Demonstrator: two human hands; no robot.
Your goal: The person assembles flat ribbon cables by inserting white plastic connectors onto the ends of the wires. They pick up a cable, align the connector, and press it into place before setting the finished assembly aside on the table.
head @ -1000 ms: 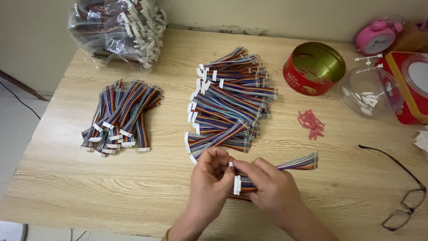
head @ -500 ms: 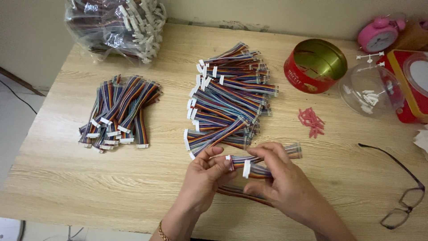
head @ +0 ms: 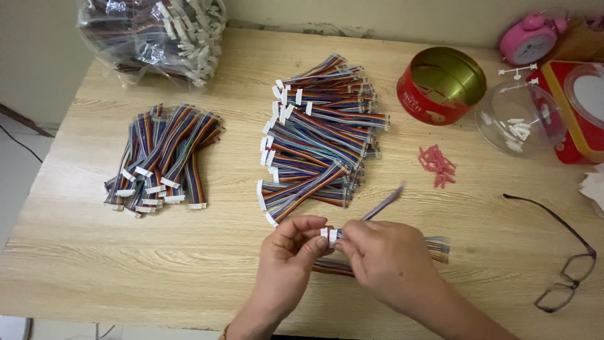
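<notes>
Pinching white plastic connectors of rainbow ribbon cables (head: 332,235) between them, the left hand (head: 290,252) and right hand (head: 387,261) have drawn together at the pale wooden bench's (head: 94,252) six o'clock edge; one cable now flicks toward one o'clock.

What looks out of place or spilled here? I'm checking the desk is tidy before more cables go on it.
Small pink pieces lie loose on the table right of the middle cable pile, outside the red tin and clear tub. Eyeglasses sit near the right edge. The cable stacks are a bit uneven.
</notes>
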